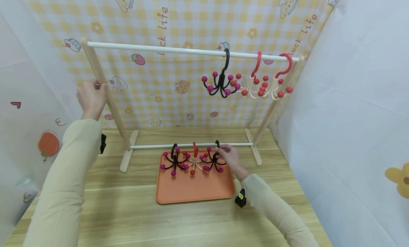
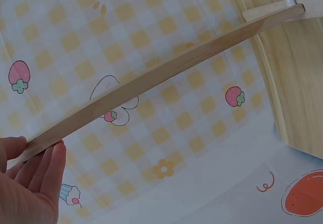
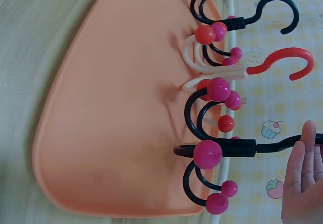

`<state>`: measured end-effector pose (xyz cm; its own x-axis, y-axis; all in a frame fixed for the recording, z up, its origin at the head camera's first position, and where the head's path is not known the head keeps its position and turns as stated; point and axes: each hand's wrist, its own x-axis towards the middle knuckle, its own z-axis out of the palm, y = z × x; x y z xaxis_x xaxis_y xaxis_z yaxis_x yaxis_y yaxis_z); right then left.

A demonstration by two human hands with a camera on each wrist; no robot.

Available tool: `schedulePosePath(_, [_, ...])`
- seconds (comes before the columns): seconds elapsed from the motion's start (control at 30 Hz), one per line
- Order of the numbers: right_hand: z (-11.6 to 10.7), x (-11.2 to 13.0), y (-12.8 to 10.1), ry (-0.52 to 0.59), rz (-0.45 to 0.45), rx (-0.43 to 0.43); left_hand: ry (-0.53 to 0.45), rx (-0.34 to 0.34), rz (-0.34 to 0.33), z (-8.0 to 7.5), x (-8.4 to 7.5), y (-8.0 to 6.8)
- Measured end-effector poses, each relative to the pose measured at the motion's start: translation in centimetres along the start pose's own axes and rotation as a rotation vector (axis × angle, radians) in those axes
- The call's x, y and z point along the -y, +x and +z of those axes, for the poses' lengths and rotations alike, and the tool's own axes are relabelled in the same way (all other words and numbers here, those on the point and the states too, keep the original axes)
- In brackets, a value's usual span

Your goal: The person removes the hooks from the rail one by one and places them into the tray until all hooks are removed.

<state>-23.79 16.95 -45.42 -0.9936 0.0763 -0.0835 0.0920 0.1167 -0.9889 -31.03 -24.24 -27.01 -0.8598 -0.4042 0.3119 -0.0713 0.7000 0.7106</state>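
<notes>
A wooden rack (image 1: 112,101) stands on the table. My left hand (image 1: 91,96) holds its left slanted post (image 2: 151,77), with the fingers (image 2: 40,178) lying along the wood. My right hand (image 1: 228,156) pinches the hook of a black hanger with magenta balls (image 1: 214,161) that stands at the right of an orange tray (image 1: 195,190). In the right wrist view the fingertips (image 3: 303,173) touch that black hanger's (image 3: 222,148) stem. A cream hanger with a red hook (image 1: 194,161) and another black hanger (image 1: 174,161) stand beside it on the tray.
On the top white rod (image 1: 153,49) hang a black hanger (image 1: 222,80) and two cream hangers with red hooks (image 1: 257,81) (image 1: 281,80), all at the right end. A lower white rod (image 1: 150,146) runs just behind the tray. Patterned and white cloth walls close in three sides.
</notes>
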Motion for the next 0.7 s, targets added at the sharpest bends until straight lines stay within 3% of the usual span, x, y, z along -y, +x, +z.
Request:
schedulePosePath(0.33, [-0.2, -2.0, 0.3, 0.008, -0.149, 0.013, 0.005, 0.005, -0.005, -0.1, -0.1, -0.1])
schedulePosePath(0.7, [0.0, -1.3, -0.1, -0.052, -0.039, -0.008, 0.004, -0.002, -0.007, -0.1, -0.2, -0.2])
